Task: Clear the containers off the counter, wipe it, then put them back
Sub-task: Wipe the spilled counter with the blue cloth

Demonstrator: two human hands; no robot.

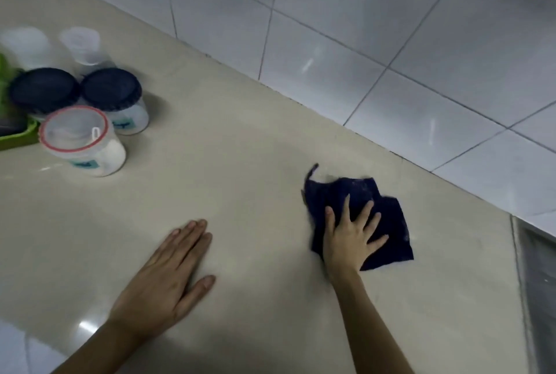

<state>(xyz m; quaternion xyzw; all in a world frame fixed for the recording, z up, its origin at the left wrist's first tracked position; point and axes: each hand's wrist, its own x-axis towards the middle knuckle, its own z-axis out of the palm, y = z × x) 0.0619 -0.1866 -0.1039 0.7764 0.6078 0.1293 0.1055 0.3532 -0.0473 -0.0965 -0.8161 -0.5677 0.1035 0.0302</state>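
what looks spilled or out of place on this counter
Nothing is tipped or broken. The jars stand upright, bunched at the far left. A small whitish streak lies beside them, too blurred to identify. The right hand presses a dark cloth flat.

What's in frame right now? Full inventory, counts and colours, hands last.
cloth: 1, dark blue, flat on the counter at right, near the wall, under the right hand
dark-lidded jars: 2, clear with dark blue lids, side by side at far left
red-rimmed jar: 1, clear with a red-rimmed lid, white contents, just in front of the dark-lidded pair
pale containers: 2, whitish, blurred, behind the jars
green tray: 1, green, cut off by the left edge
counter: 1, beige
tiled wall: 1, grey-white, behind the counter
left hand: flat on the bare counter, fingers together, holding nothing
right hand: fingers spread, pressing the cloth
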